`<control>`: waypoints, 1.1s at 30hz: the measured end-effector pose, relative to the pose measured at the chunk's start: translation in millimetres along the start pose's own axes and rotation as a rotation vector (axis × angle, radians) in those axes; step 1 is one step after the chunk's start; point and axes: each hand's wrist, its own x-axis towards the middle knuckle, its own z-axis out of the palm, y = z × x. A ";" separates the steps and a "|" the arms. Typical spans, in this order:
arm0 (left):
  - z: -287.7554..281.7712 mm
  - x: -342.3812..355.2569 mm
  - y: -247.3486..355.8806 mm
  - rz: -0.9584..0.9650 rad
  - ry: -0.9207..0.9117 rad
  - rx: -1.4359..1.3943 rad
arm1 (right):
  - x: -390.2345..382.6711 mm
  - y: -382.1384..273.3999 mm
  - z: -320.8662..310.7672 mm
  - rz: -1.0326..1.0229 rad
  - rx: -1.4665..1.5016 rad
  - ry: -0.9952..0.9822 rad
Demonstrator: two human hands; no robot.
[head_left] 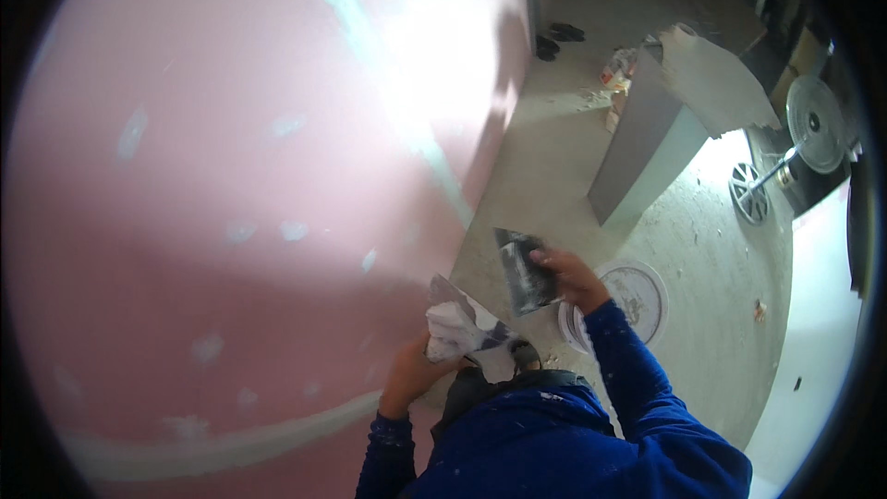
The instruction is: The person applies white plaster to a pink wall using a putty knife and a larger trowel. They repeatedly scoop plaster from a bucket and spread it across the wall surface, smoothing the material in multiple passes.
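Observation:
In front of my body my left hand (420, 372) is closed on a wide putty knife (487, 321) whose blade bears a thick lump of white joint compound (451, 325). Farther right, my right hand (571, 279) grips a broad dark taping knife (523, 270), its blade smeared with white. The two blades are apart from each other. To my left rises a pink drywall wall (231, 314), with pale filler on its seams and in several round or oval spots. Neither blade is seen touching it.
A white bucket (658, 288) stands on the grey floor beside my right forearm. Beyond it are a tall box-like board piece (637, 143) and a fan (815, 122) lying on its side. Dark slippers (565, 33) sit along the wall's far end. Debris is scattered about.

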 end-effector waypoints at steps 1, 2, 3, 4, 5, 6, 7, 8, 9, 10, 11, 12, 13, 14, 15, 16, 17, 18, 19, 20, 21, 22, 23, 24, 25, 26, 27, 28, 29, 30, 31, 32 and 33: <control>-2.9 -3.6 1.5 -0.042 0.055 0.000 | -13.4 -18.9 -1.8 0.002 0.016 0.069; -7.1 -6.1 3.3 -0.048 0.061 0.011 | -23.1 -26.0 4.4 -0.043 0.003 0.000; -11.7 -7.0 6.4 -0.067 0.058 0.027 | -36.6 -32.9 9.6 -0.070 -0.010 0.001; -14.9 -8.5 10.4 -0.082 0.056 0.044 | -49.5 -36.5 16.4 -0.116 -0.018 -0.029; -17.2 -10.5 15.2 -0.093 0.054 0.060 | -58.9 -35.0 25.9 -0.112 -0.164 0.000; -19.3 -12.9 21.0 -0.098 0.054 0.075 | -66.6 -29.6 36.8 -0.126 -0.306 -0.003; -22.2 -14.7 26.5 -0.103 0.052 0.091 | -70.1 -23.6 47.6 -0.151 -0.423 -0.042; -24.0 -16.5 33.0 -0.088 0.038 0.113 | -72.3 -18.9 55.8 -0.153 -0.476 0.033; -26.3 -18.1 38.4 -0.073 0.024 0.134 | -72.5 -13.6 63.6 -0.164 -0.505 0.072; -26.3 -20.7 45.5 -0.047 0.016 0.152 | -74.5 -10.4 68.0 -0.148 -0.531 0.133; -27.7 -21.0 50.3 -0.058 0.004 0.177 | -73.2 -6.5 72.2 -0.175 -0.453 0.142; -28.3 -20.5 55.8 -0.060 -0.005 0.198 | -73.2 -5.7 72.8 -0.212 -0.481 0.141; -29.3 -20.6 60.4 -0.055 -0.014 0.206 | -72.4 -5.0 72.6 -0.223 -0.508 0.163; -30.1 -19.7 65.0 -0.049 -0.042 0.256 | -72.0 -4.9 70.7 -0.219 -0.528 0.183; -30.8 -18.5 69.2 -0.037 -0.071 0.292 | -71.4 -4.3 69.0 -0.235 -0.537 0.175; -31.1 -17.3 72.9 -0.026 -0.101 0.328 | -70.9 -3.6 66.4 -0.233 -0.541 0.166; -31.2 -15.8 76.2 0.000 -0.128 0.349 | -70.6 -2.2 63.9 -0.215 -0.549 0.161; -30.6 -14.2 79.8 0.023 -0.156 0.370 | -70.2 -0.6 61.3 -0.218 -0.540 0.155; -30.6 -12.4 82.3 0.041 -0.193 0.384 | -69.6 1.8 59.1 -0.203 -0.536 0.153; -30.7 -10.0 85.3 0.027 -0.229 0.377 | -69.3 4.0 56.8 -0.163 -0.536 0.159; -31.9 -6.7 87.4 0.012 -0.273 0.367 | -68.5 6.3 54.8 -0.174 -0.515 0.130; -33.1 -2.7 90.0 0.019 -0.307 0.343 | -68.2 7.8 52.7 -0.162 -0.497 0.109; -34.4 1.0 92.6 0.006 -0.339 0.377 | -67.6 9.0 50.9 -0.155 -0.460 0.085; -35.4 4.2 95.5 0.016 -0.362 0.397 | -66.9 9.9 49.0 -0.141 -0.464 0.073; -36.5 7.3 98.7 0.008 -0.388 0.419 | -67.1 10.2 47.5 -0.129 -0.451 0.058; -37.3 10.2 102.5 0.044 -0.392 0.412 | -68.0 9.9 45.7 -0.106 -0.420 0.029; -38.6 13.0 106.7 0.063 -0.399 0.409 | -67.9 9.2 44.7 -0.118 -0.452 0.035; -38.6 17.2 111.3 0.057 -0.419 0.413 | -66.9 7.9 42.8 -0.118 -0.466 0.029; -39.0 20.9 115.8 0.064 -0.446 0.425 | -67.2 8.0 41.8 -0.115 -0.474 0.017; -40.3 24.1 120.0 0.039 -0.483 0.445 | -67.9 10.3 42.7 -0.106 -0.440 0.036; -40.9 27.3 123.7 0.011 -0.517 0.467 | -67.9 11.5 42.8 -0.095 -0.397 0.043; -40.4 30.9 126.6 0.007 -0.521 0.499 | -67.6 12.2 41.6 -0.074 -0.343 0.027; -38.9 34.6 128.2 0.001 -0.525 0.531 | -67.2 14.2 40.7 -0.081 -0.350 0.040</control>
